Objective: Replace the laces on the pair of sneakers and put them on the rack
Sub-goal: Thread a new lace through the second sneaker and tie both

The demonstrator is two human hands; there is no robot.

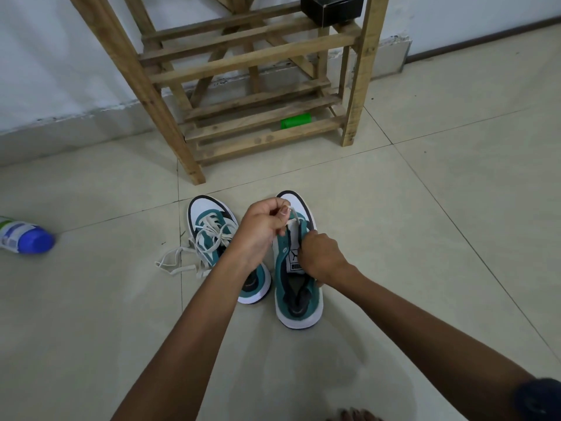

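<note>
Two sneakers side by side on tiled floor (pixel 425 238), toes toward a wooden rack (pixel 243 95) at the wall.

Left hand (pixel 261 229) crosses over the left sneaker (pixel 209 226), hiding its heel side; fingers curled, thumb and forefinger pinching a pale lace (pixel 294 214) over the toe end of the right sneaker (pixel 293 287). Right hand (pixel 321 258) covers that shoe's right eyelet row, fingers curled down at the tongue; what they grip is hidden.

Left sneaker's loose lace spills onto the floor to its left.

Rack top cut off by frame; a black box (pixel 332 9) partly out of view, a green cylinder (pixel 296 121) on the lowest slats.

A blue-capped bottle (pixel 22 237) is cut by the left edge.

Open floor lies right of the shoes.
</note>
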